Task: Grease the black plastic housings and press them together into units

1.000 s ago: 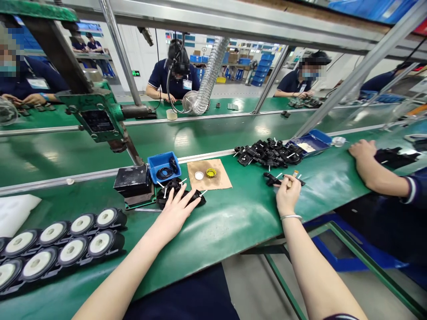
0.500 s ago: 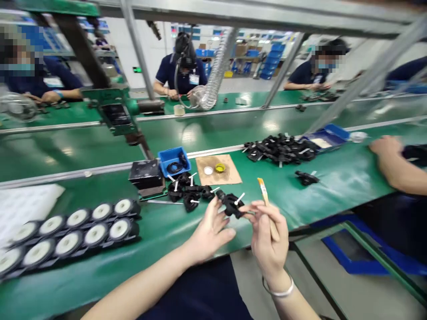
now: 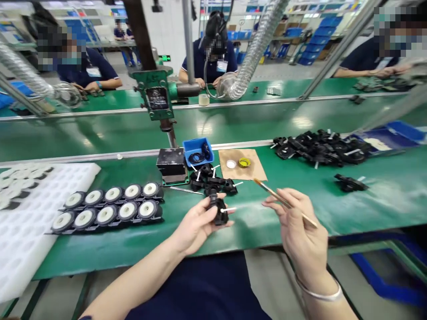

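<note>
My left hand point(image 3: 196, 224) is closed around a black plastic part point(image 3: 220, 214) with a white stem sticking out to the right. In my right hand point(image 3: 302, 229) is a small paintbrush point(image 3: 278, 198) with a wooden handle, its bristles pointing up and left. The bristle tip hovers near the corner of a stained cardboard piece point(image 3: 230, 156). On that cardboard stand a yellow-rimmed little pot point(image 3: 244, 162) and a white round cap point(image 3: 231, 164). Several similar black parts point(image 3: 213, 180) with white stems lie just beyond my left hand.
Round black-and-white units point(image 3: 106, 213) stand in two rows at left beside a white foam tray point(image 3: 76, 178). A black block point(image 3: 171, 162) and a blue bin point(image 3: 198, 151) sit behind. More black parts point(image 3: 320, 149) are heaped at right. Co-workers sit across the green bench point(image 3: 133, 255).
The black part has passed from my right fingertips into my left hand. My right hand has moved right, and the brush has tilted over to the left. The view has turned left.
</note>
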Demonstrator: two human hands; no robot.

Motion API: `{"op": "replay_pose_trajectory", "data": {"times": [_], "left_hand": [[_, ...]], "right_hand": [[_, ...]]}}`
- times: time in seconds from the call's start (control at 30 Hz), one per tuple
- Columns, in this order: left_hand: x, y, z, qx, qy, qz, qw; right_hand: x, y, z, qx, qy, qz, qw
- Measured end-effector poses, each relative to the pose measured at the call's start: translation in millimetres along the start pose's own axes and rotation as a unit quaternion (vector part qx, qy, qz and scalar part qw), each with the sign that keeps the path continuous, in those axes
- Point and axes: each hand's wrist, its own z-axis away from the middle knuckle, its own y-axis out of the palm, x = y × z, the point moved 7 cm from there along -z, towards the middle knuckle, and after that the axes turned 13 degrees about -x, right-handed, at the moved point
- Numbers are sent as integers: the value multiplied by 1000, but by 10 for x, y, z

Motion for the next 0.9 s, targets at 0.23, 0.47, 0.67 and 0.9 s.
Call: {"op": "replay_pose_trajectory", "data": {"times": [0.23, 0.47, 0.67, 0.9], "left_hand": [[195, -141, 92, -11, -153, 30, 988], [330, -87, 134, -24, -243, 55, 968], [323, -43, 143, -24, -246, 50, 968], [342, -59, 151, -50, -256, 21, 965]], "right_hand": [[-27, 77, -108, 38, 108, -43, 992], [117, 373, -39, 135, 78, -90, 984], [152, 471, -52, 179, 40, -67, 981], [280, 494, -72, 220, -85, 14, 972]]}}
